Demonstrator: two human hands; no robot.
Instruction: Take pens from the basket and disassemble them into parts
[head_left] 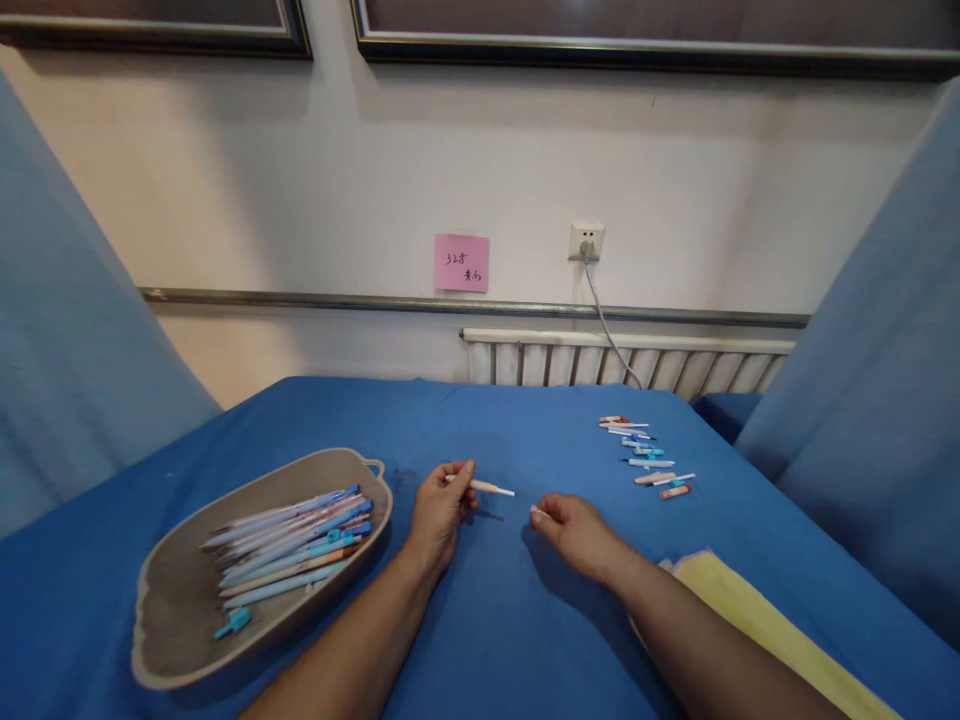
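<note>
My left hand (442, 510) is closed around a slim peach pen part (482, 486), with a thin white stem sticking out towards the right. Across a short gap, my right hand (574, 530) pinches a small pale piece (537, 511) between thumb and fingertips; its kind is too small to make out. Both hands are just above the blue cloth. Left of them, a grey-brown tray (161, 600) holds several pens (292, 550) with blue, white and orange barrels, plus a loose teal piece (234, 623).
Pen parts (651, 463) lie in a loose column at the back right of the blue-covered table (480, 630). A yellow cloth (742, 610) lies partly under my right forearm. Behind the table are a radiator (585, 360) and a plugged-in socket (586, 242). Blue curtains (885, 400) hang at both sides.
</note>
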